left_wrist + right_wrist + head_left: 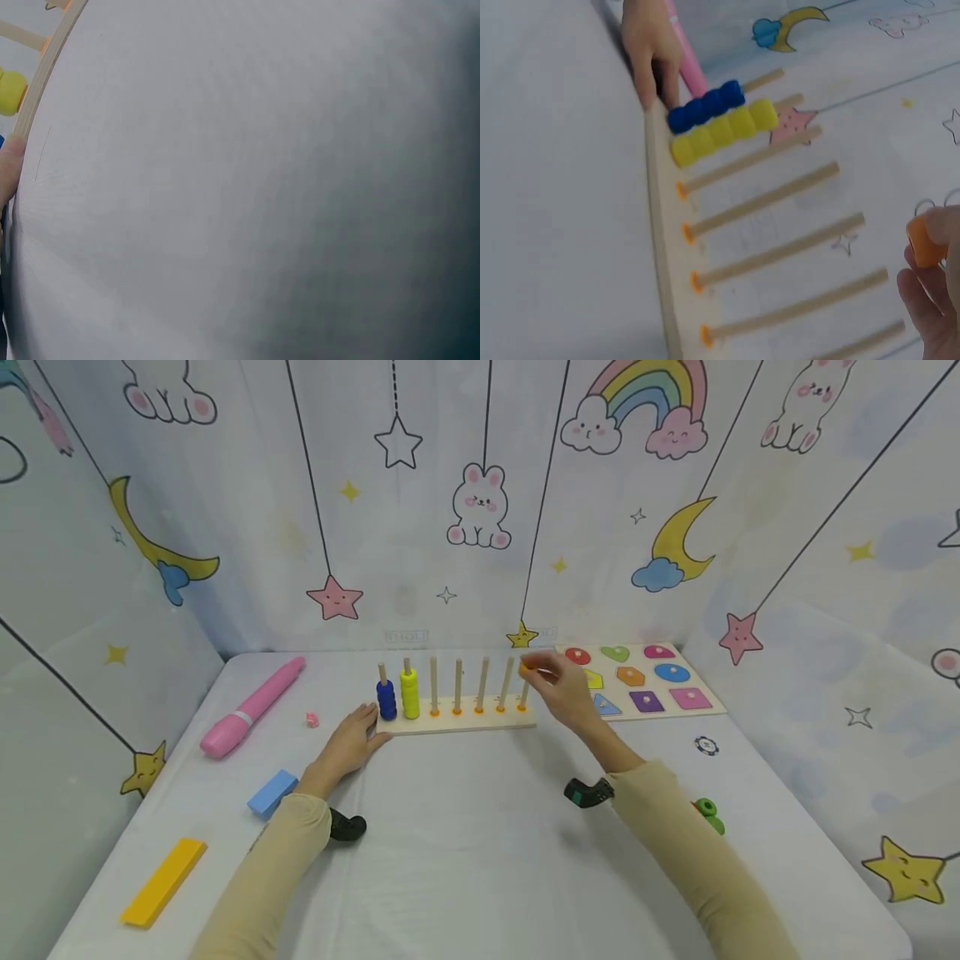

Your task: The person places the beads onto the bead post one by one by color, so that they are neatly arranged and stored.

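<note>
A wooden peg board [457, 719] [658, 225] stands in the middle of the table with several upright pegs. Blue beads [386, 699] [705, 106] fill the leftmost peg and yellow beads [409, 692] [721, 133] the one beside it. My left hand [348, 745] lies flat on the table, fingers straight, touching the board's left end. My right hand [542, 674] pinches an orange bead [526, 667] [925, 240] at the top of the rightmost peg. In the left wrist view only the board's edge [45, 79] and a fingertip [10, 169] show.
A shape puzzle board [641, 681] lies behind the right hand. A pink marker-shaped toy [251, 707], a blue block [272, 792] and a yellow bar [163, 882] lie at the left. Green pieces [708, 814] and a small round chip [706, 745] lie at the right.
</note>
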### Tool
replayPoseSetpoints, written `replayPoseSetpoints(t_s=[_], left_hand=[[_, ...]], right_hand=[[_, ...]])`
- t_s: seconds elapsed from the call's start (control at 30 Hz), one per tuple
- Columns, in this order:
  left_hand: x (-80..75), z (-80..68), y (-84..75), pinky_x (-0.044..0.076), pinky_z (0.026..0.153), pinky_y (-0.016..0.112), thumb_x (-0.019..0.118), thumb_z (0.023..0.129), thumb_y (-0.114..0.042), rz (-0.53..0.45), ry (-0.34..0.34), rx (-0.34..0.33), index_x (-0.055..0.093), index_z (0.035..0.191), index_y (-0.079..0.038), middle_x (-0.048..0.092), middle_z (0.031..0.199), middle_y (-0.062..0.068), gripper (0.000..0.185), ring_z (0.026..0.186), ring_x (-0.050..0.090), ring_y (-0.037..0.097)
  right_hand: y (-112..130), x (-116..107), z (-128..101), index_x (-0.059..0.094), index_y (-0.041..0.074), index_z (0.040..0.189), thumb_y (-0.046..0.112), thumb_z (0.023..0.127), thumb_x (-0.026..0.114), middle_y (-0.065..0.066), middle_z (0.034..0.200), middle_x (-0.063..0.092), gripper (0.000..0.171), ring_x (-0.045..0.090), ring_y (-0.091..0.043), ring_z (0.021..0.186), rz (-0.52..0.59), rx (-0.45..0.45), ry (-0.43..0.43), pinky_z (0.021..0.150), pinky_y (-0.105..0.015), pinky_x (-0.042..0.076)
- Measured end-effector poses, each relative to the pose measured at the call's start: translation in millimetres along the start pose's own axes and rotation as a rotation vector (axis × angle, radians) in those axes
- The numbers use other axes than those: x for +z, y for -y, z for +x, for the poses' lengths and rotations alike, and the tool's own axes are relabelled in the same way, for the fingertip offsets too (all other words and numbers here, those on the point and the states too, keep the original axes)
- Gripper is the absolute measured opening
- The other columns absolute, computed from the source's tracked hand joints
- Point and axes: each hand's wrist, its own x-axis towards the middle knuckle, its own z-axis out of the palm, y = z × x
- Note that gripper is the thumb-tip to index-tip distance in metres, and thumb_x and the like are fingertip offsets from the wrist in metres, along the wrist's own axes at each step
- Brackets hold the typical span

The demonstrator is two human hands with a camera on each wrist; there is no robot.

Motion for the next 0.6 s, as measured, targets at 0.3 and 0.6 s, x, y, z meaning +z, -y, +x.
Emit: replayPoseSetpoints(t_s=[0.3, 0.6], left_hand=[[2.4, -0.7, 1.8, 0.018, 0.113, 0.051, 0.055, 0.096, -0.037, -0.001, 0.001, 0.0, 0.035, 0.139, 0.012, 0.03, 0.147, 0.025, 0.068, 0.137, 0.022, 0.04], [-0.9, -0.1, -0.6, 0.017, 0.113, 0.05, 0.055, 0.096, -0.036, -0.017, -0.004, -0.018, 0.034, 0.14, 0.011, 0.03, 0.148, 0.024, 0.067, 0.138, 0.021, 0.039]], right_hand=[[9, 81, 59, 0.062, -0.001, 0.11, 0.004, 0.088, 0.066, -0.009, 0.106, 0.065, 0.023, 0.063, -0.016, 0.101, -0.061, -0.099, 0.138, 0.088, -0.021, 0.05], [13, 114, 77, 0.061, 0.001, 0.109, 0.007, 0.089, 0.065, -0.009, 0.107, 0.063, 0.021, 0.062, -0.016, 0.104, -0.117, -0.064, 0.208, 0.089, -0.024, 0.051]])
